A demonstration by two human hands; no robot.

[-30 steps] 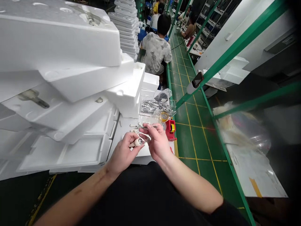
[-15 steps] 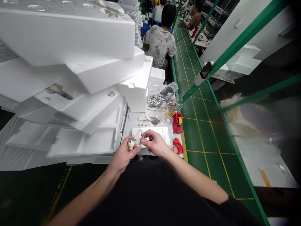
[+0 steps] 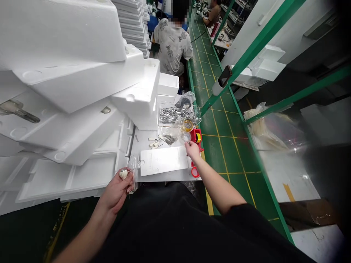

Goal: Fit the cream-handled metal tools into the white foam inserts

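My left hand [image 3: 116,187] is shut around a white-handled tool [image 3: 123,174], and a clear plastic sleeve [image 3: 133,171] stands up beside it at the near edge of the bench. My right hand [image 3: 192,150] reaches past a flat white foam tray [image 3: 163,160]. Its fingertips are at a small roll of clear tape [image 3: 186,137], and I cannot tell whether they grip it. Farther back lie white-handled metal picks [image 3: 155,142] and a clear bag of metal rods [image 3: 170,115].
Large white foam trays [image 3: 63,109] are stacked high along my left. A red tape dispenser [image 3: 196,136] and a red tape ring [image 3: 195,171] stand at the bench's right edge. Beyond it runs a green floor with yellow lines, and a seated person [image 3: 172,45] works ahead.
My hands have separated. The left hand moved left and nearer me with the tool, and the right hand moved forward and right toward the tape. The foam tray now shows uncovered.
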